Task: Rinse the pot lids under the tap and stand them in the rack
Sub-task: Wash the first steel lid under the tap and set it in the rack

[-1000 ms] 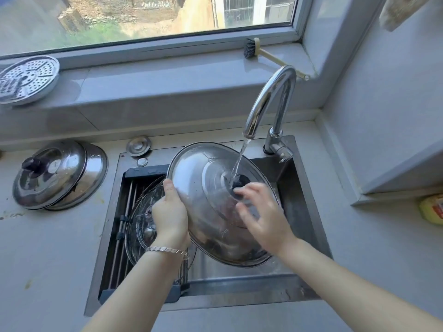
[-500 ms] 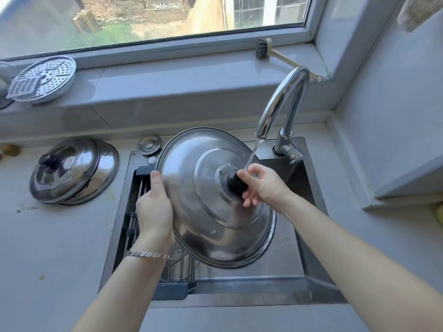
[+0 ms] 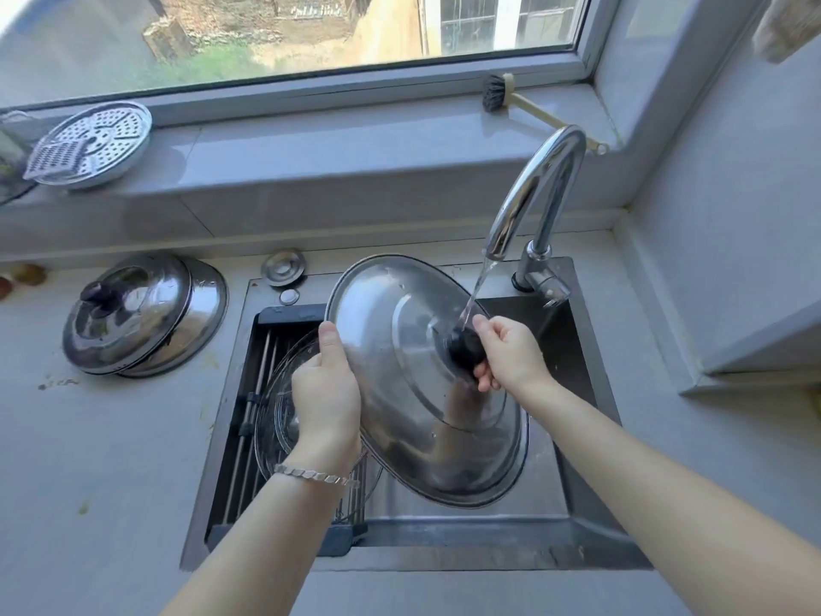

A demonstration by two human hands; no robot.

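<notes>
A large steel pot lid [image 3: 400,331] is tilted over the sink, its domed top facing me. My left hand [image 3: 326,393] grips its left rim, thumb on top. My right hand [image 3: 506,351] curls round the lid's black knob [image 3: 464,349]. Water runs from the chrome tap [image 3: 533,193] onto the knob and my right fingers. Under my left hand a glass lid [image 3: 277,415] lies in the black-framed rack [image 3: 249,420] across the sink's left half. A stack of steel lids [image 3: 142,313] rests on the counter to the left.
The sink [image 3: 573,375] is set in a grey counter [image 3: 89,460]. A small steel plug [image 3: 283,266] sits behind the sink. On the windowsill stand a perforated steamer plate [image 3: 93,142] and a dish brush [image 3: 524,102]. A wall ledge juts out at the right.
The steel lid was turned from its underside to its domed top facing me. My right hand moved from the lid's inner face to the knob, and now wraps it more fully.
</notes>
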